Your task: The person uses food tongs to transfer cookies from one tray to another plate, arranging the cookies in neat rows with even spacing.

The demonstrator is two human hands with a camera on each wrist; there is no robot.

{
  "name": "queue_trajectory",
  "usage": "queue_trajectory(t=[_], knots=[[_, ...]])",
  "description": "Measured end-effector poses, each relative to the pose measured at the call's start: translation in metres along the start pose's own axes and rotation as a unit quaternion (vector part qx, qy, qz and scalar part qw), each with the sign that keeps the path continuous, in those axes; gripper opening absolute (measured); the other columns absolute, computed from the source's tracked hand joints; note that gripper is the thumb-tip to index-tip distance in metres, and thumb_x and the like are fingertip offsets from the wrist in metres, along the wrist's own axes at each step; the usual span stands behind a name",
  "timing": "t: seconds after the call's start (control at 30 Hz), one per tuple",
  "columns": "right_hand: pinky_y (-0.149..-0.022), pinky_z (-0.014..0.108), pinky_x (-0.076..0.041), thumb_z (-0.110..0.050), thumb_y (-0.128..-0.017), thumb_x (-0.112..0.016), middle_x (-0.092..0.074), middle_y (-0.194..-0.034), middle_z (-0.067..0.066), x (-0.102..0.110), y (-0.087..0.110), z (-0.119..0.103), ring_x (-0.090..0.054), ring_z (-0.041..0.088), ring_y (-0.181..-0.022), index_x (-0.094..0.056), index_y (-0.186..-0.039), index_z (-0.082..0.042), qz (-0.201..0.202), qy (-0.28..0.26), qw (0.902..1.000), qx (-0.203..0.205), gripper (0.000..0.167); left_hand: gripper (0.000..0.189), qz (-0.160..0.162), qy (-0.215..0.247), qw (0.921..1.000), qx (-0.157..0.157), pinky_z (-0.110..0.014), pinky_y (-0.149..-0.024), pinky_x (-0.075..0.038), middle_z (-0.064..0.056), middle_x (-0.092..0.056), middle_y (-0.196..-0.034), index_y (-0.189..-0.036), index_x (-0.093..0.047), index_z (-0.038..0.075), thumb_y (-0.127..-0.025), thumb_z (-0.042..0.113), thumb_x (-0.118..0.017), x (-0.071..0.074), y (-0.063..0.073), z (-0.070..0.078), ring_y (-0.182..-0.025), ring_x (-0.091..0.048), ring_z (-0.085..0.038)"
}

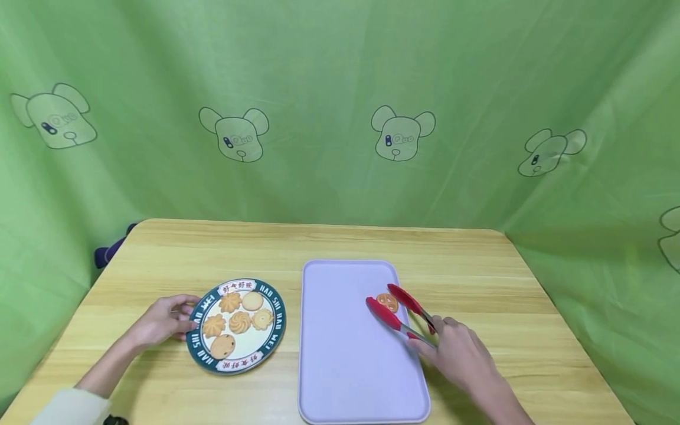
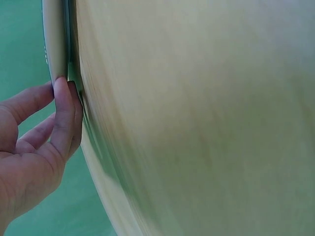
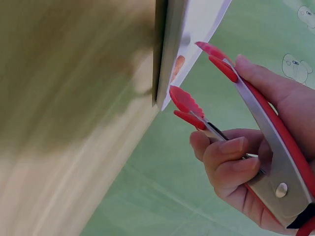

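Observation:
My left hand [image 1: 162, 321] pinches the left rim of a round plate [image 1: 274, 344] with a dark green lettered border; the left wrist view shows the thumb and fingers at the plate's edge [image 2: 56, 42]. On the plate lie several cookies [image 1: 241, 323], some flower-shaped, some round. My right hand [image 1: 458, 353] grips red-tipped metal tongs [image 1: 390, 314] over the lilac tray [image 1: 350, 366]. The tongs' tips are spread, one on either side of a brown pretzel-shaped cookie [image 1: 387, 303] near the tray's right edge. From the right wrist view, the fingers [image 3: 231, 160] curl round the tongs' arms.
Plate and tray stand on a wooden table [image 1: 319, 239], the plate left of the tray with a strip of wood between them. A green curtain [image 1: 319, 189] with bear drawings hangs behind and beside the table. Something dark purple [image 1: 108, 254] shows at the table's back left.

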State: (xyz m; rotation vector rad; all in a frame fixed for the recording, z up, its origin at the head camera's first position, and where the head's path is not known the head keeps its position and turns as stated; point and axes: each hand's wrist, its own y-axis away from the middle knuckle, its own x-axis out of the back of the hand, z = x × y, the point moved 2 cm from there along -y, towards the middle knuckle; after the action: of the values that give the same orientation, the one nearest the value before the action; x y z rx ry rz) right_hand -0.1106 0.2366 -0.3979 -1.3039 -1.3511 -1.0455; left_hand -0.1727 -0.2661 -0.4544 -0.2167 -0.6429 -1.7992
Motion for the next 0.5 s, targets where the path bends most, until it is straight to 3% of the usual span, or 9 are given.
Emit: queue_trajectory(t=[0.3, 0.5], knots=[[-0.041, 0.023, -0.030, -0.043, -0.076, -0.074, -0.041, -0.059, 0.002, 0.010, -0.006, -0.001, -0.039, 0.015, -0.050, -0.056, -0.077, -0.006, -0.027, 0.019, 0.9994, 0.013, 0.042, 0.060, -0.001, 0.003, 1.0000, -0.002, -0.029, -0.063, -0.060, -0.022, -0.055, -0.104, -0.133, -0.040, -0.014, -0.080, -0.004, -0.064, -0.001, 0.000, 0.000, -0.078, -0.061, -0.019], [-0.041, 0.022, -0.025, -0.042, -0.076, -0.075, -0.035, -0.056, 0.000, 0.013, -0.008, 0.000, -0.035, 0.014, -0.049, -0.055, -0.074, -0.009, -0.021, 0.029, 0.9987, 0.036, 0.038, 0.060, -0.001, 0.002, 1.0000, -0.003, -0.029, -0.063, -0.060, -0.022, -0.055, -0.104, -0.133, -0.040, -0.014, -0.079, -0.004, -0.064, 0.000, 0.000, 0.000, -0.078, -0.061, -0.019]])
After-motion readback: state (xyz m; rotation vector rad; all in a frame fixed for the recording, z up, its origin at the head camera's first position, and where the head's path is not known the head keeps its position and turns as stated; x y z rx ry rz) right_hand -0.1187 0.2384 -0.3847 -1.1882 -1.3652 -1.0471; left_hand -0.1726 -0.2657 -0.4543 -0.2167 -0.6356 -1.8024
